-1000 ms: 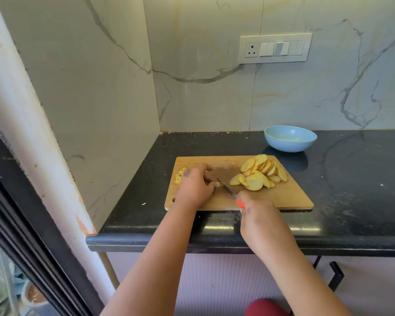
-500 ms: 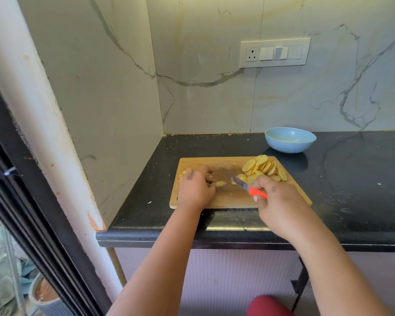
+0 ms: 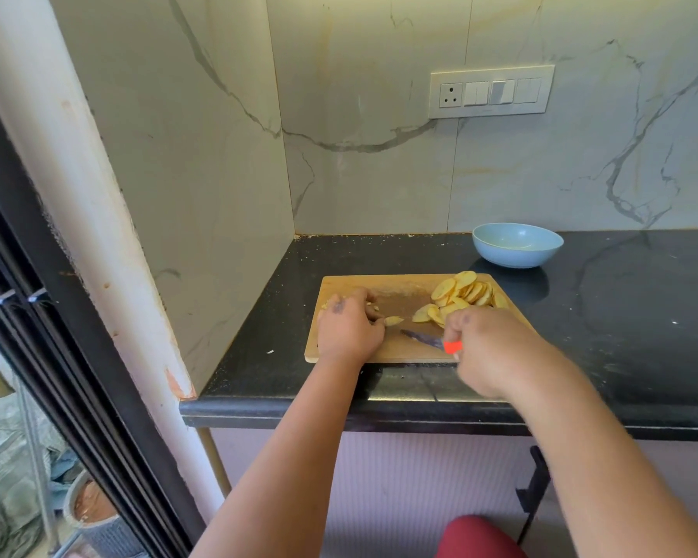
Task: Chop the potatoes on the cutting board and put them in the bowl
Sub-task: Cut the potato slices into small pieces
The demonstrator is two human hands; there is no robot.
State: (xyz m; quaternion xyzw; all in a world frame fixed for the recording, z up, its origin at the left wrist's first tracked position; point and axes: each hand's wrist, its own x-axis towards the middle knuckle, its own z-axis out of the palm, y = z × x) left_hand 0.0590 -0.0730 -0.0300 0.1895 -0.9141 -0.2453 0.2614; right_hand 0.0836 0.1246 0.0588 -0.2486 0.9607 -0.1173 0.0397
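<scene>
A wooden cutting board [image 3: 403,289] lies on the black counter. A pile of yellow potato slices [image 3: 462,294] covers its far right part. My left hand [image 3: 347,330] rests curled on the board's left side, its fingertips pinching a small potato piece [image 3: 393,320]; small chopped bits [image 3: 327,304] show behind it. My right hand [image 3: 488,350] grips a knife [image 3: 424,339] with an orange handle, the blade low over the board and pointing left toward the piece. A light blue bowl [image 3: 516,244] stands behind the board's right end.
The black counter [image 3: 621,316] stretches to the right. Marble walls close the corner at the left and back, with a switch panel [image 3: 491,91] above. A white pillar and dark window frame stand at the left.
My right hand with the knife has drawn back toward the board's near right; the blade now lies lower and points left. My left hand keeps its hold on the potato piece.
</scene>
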